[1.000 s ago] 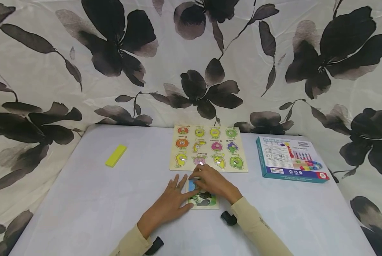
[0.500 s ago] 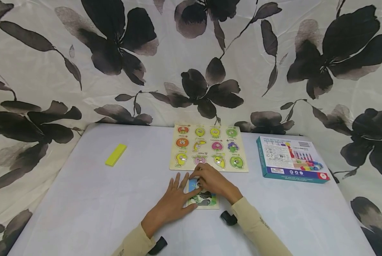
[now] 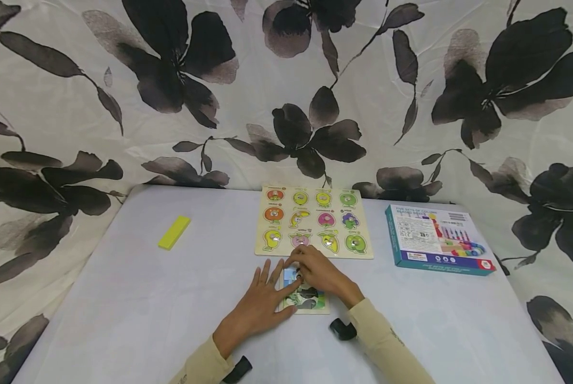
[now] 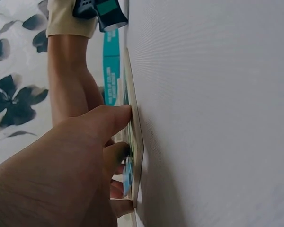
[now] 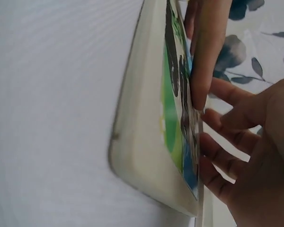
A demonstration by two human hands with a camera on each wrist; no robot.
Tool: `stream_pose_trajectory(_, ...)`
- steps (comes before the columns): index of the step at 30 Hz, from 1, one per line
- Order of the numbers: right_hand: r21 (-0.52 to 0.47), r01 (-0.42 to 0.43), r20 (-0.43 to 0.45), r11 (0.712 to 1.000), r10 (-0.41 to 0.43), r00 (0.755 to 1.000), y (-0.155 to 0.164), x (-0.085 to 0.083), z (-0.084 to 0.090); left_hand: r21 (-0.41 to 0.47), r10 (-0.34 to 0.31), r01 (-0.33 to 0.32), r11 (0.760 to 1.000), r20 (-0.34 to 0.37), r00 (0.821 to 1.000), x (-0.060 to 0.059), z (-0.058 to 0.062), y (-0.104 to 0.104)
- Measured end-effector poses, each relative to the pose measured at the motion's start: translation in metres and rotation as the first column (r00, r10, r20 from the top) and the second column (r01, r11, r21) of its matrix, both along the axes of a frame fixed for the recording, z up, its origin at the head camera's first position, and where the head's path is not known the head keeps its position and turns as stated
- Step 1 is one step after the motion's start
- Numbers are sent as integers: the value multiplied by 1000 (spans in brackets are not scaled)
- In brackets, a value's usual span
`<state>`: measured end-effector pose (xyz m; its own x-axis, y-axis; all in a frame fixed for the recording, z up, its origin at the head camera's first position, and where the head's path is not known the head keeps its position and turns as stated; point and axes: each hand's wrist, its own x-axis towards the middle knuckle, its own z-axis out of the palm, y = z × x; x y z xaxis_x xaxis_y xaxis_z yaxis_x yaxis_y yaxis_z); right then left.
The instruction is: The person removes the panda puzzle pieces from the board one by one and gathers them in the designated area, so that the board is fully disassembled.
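The small picture puzzle [image 3: 306, 296] is pinned to the table [image 3: 123, 298] by the flat, straight-fingered left hand [image 3: 257, 305], thumb on its face. At its 12 o'clock edge the right hand [image 3: 321, 272] is curled over a piece; whether it is pinched cannot be told. The fruit board [image 3: 313, 221] lies at 12 o'clock, the box [image 3: 437, 239] at 2. Piece-seating appears underway; careful alignment is called for next.
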<state>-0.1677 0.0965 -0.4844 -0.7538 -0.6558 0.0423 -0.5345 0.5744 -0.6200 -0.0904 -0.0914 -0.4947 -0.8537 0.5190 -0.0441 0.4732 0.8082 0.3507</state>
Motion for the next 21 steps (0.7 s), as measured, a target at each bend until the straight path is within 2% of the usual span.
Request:
stream_pose_trajectory(11,-169,60,207,984,-24,978,5,2,-1,7,6,-6,1000,17,1000,0,-1,0)
stream_pose_trajectory(15,-190,65,216,980,-22,976,7,1,-2,2,12,-12,1000,9,1000,0,-3,0)
stream_pose_trajectory(21,-177,25,175,984,6,985,9,-3,-4,8,15,-15,1000,18,1000,0,-4,0)
